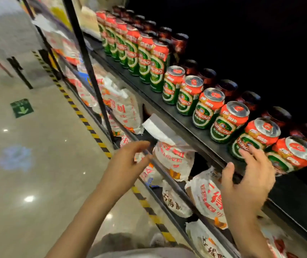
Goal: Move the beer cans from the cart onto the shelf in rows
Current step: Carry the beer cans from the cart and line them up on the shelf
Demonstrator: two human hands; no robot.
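Note:
A row of green-and-red beer cans [202, 107] runs along the front of a black shelf [184, 125], tall cans to the left, short ones to the right. Dark red cans [249, 101] stand behind them. My right hand [249, 181] is raised in front of the shelf edge with fingers spread and relaxed, its fingertips just before the second-nearest can [255, 136]; it holds nothing. My left hand [128, 161] hovers lower left, fingers straight, empty, near the lower shelf rail. No cart is in view.
Below the beer shelf, white plastic bags with red print [175, 157] fill the lower shelves. A black upright post [91, 71] stands at the left. A yellow-black hazard stripe [85, 123] runs along the polished floor, with a green arrow sticker [21, 108].

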